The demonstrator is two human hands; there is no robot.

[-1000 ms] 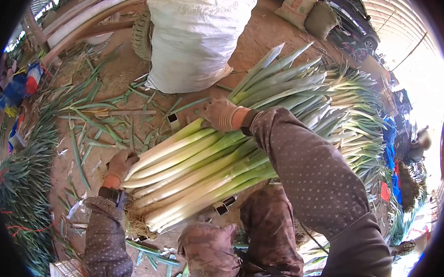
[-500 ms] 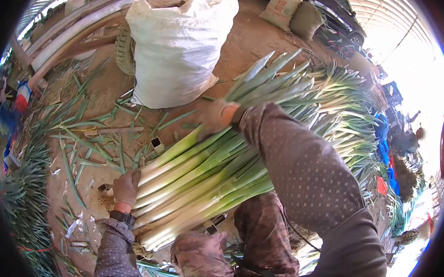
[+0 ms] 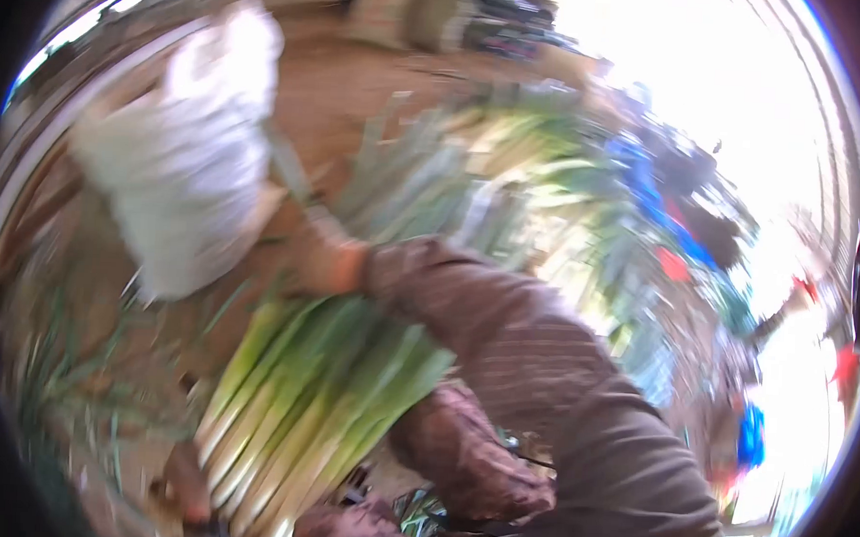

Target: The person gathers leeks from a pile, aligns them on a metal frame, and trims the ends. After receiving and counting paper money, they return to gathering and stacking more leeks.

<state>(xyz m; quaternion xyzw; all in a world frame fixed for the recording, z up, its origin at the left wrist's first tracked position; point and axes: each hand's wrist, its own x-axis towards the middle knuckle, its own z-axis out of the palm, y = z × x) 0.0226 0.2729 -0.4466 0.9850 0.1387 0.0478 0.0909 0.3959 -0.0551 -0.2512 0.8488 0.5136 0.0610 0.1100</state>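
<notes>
A row of leeks [image 3: 299, 407] lies in front of me, white shanks toward the lower left and green leaves toward the upper right. My left hand [image 3: 189, 479] is at the lower left, against the side of the white ends, its fingers smeared by motion. My right hand [image 3: 325, 254] is over the leaf end, also badly blurred. A pale grey-green strip [image 3: 289, 162] runs up from the fingers of my right hand; whether they grip it, I cannot tell. Both my knees [image 3: 479, 453] show beneath the leeks.
A tall white sack [image 3: 190, 162] stands at the upper left. More leeks [image 3: 549, 168] are heaped beyond my right arm. Loose leaf scraps [image 3: 71, 368] litter the ground at left. Other sacks [image 3: 403, 13] sit at the back, and blue material [image 3: 645, 187] lies at the right.
The view has swung to the right, shifting the sack and leeks left in the picture. My right hand has moved off the middle of the leeks to above their leaf end.
</notes>
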